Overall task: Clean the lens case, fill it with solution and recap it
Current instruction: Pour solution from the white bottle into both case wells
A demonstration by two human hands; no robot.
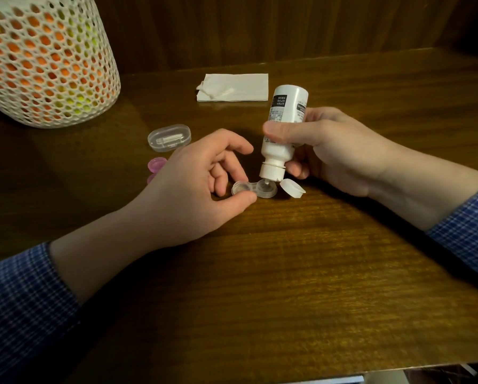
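A clear two-well lens case (260, 189) lies uncapped on the wooden table (301, 273). My left hand (201, 184) pinches its left well between thumb and fingers. My right hand (332, 151) grips a white solution bottle (283, 128) turned upside down, its nozzle just above the right well. The bottle's flip cap (293, 188) hangs open beside the case. Two pink case caps (156, 166) lie to the left, partly hidden behind my left hand.
A folded white tissue (232, 87) lies at the back of the table. A clear oval plastic box (169, 137) sits left of my hands. A white mesh basket (43, 59) holding orange and yellow things stands at the far left. A wooden wall rises behind.
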